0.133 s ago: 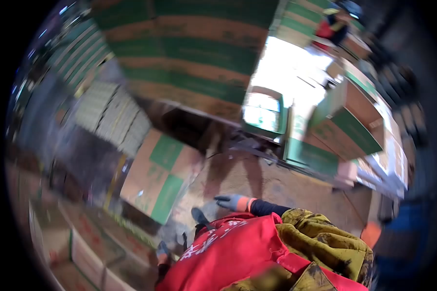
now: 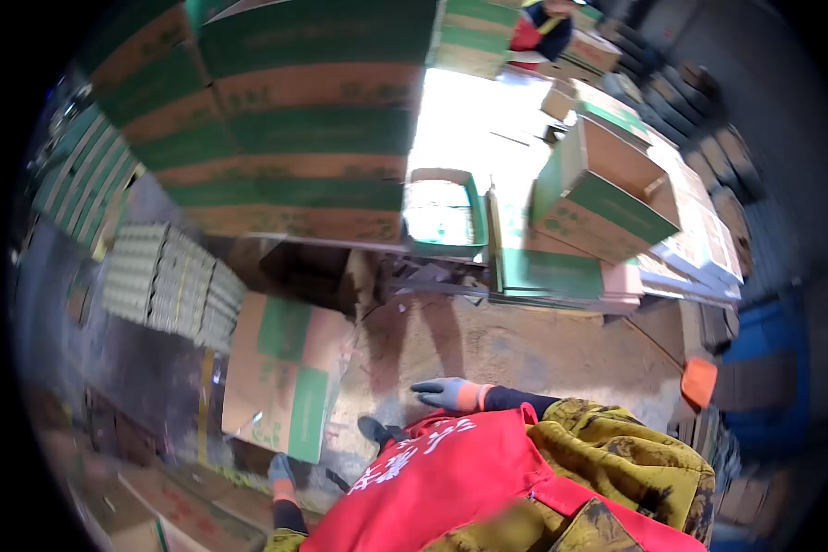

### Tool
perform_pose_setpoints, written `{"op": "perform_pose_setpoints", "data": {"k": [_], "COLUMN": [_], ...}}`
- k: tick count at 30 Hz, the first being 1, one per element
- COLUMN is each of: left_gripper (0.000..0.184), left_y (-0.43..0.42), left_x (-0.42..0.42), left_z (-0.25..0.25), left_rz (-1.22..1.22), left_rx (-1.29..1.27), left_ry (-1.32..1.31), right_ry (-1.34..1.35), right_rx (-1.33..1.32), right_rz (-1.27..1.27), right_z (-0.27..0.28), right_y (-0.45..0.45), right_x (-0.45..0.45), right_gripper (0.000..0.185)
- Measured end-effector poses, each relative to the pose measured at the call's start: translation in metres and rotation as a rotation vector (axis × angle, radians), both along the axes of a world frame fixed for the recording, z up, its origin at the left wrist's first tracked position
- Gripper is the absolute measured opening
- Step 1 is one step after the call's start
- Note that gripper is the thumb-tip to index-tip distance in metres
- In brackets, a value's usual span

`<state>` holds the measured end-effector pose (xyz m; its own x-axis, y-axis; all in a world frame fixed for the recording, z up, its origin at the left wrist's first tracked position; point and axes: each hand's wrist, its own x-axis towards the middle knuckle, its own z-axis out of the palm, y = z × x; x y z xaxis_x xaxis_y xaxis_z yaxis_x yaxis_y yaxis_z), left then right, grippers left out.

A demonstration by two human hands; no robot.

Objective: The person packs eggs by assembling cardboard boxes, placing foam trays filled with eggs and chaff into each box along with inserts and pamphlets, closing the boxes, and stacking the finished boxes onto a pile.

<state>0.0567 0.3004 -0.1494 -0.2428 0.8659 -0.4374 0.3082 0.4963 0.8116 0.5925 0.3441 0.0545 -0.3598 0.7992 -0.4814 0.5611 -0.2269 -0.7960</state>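
My right hand (image 2: 446, 393), in a grey glove with an orange cuff, hangs in front of my red apron (image 2: 451, 469). Its fingers are stretched out and hold nothing. At the lower left is my left hand (image 2: 281, 467), gloved the same way, its fingers extended near the bottom edge of a brown and green carton (image 2: 271, 377). Whether it touches the carton I cannot tell. An open-topped carton (image 2: 607, 193) stands tilted in view on flat stacked cardboard (image 2: 561, 271) at the right. Left of it, a green-edged box (image 2: 446, 244) holds pale contents.
A tall wall of stacked cartons (image 2: 313, 152) rises ahead. Egg-tray-like grey stacks (image 2: 166, 281) stand at left. A person (image 2: 543, 37) works at the far end of the bright table (image 2: 460, 110). An orange object (image 2: 698, 382) is at right, and more cartons (image 2: 170, 497) lie lower left.
My view has turned, so the cartons and table appear shifted left and more level. My left hand shows higher and further left in view. The right hand keeps its pose.
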Motion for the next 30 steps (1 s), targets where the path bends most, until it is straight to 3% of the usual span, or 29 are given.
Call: {"op": "perform_pose_setpoints", "data": {"k": [1,3,4,6,7,10,12,13,15,18,22,27,28,29,30], "left_gripper": [0.03,0.029,0.031,0.033,0.034,0.036,0.039,0.041,0.041,0.041,0.047,0.06,0.057,0.047,0.043], "left_y": [0.031,0.097,0.112,0.148,0.16,0.176,0.179,0.181,0.18,0.205,0.245,0.276,0.285,0.299,0.305], "left_x": [0.012,0.013,0.062,0.135,0.175,0.305,0.382,0.417,0.496,0.587,0.691,0.778,0.791,0.796,0.803], "left_z": [0.006,-0.04,0.013,0.043,0.06,0.106,0.115,0.114,0.211,0.266,0.314,0.376,0.384,0.383,0.384], "left_rz": [-0.159,-0.674,-0.301,-0.362,-0.419,-0.575,-0.665,-0.599,-0.679,-0.709,-0.693,-0.644,-0.652,-0.813,-0.942], "left_rx": [0.001,0.239,0.094,0.122,0.148,0.218,0.231,0.196,0.303,0.35,0.409,0.348,0.288,0.414,0.577], "left_ry": [0.134,0.428,-0.037,0.05,-0.016,-0.217,-0.288,-0.448,-0.399,-0.502,-0.664,-0.797,-0.908,-0.769,-0.59], "right_ry": [-0.051,-0.221,-0.254,-0.238,-0.225,-0.017,0.229,0.273,0.341,0.608,0.751,0.787,0.756,0.628,0.362], "right_rx": [-0.001,0.032,0.039,0.111,0.085,0.268,0.329,0.422,0.542,0.614,0.646,0.677,0.699,0.803,0.744], "right_rz": [-0.085,-0.304,-0.42,-0.594,-0.743,-1.024,-1.248,-1.293,-1.496,-1.746,-1.583,-1.275,-1.201,-1.082,-1.079], "right_z": [-0.012,0.003,0.022,0.025,0.047,0.039,0.049,0.047,0.057,0.089,0.136,0.186,0.183,0.171,0.186], "right_y": [-0.01,-0.034,-0.044,-0.068,-0.07,-0.085,-0.092,-0.099,-0.105,-0.097,-0.067,-0.014,-0.007,0.0,0.005], "right_x": [0.027,0.074,0.091,0.134,0.142,0.202,0.252,0.287,0.36,0.467,0.568,0.608,0.611,0.616,0.603], "right_gripper": [0.047,0.048,0.046,0.042,0.039,0.033,0.031,0.033,0.033,0.041,0.046,0.043,0.044,0.046,0.045]}}
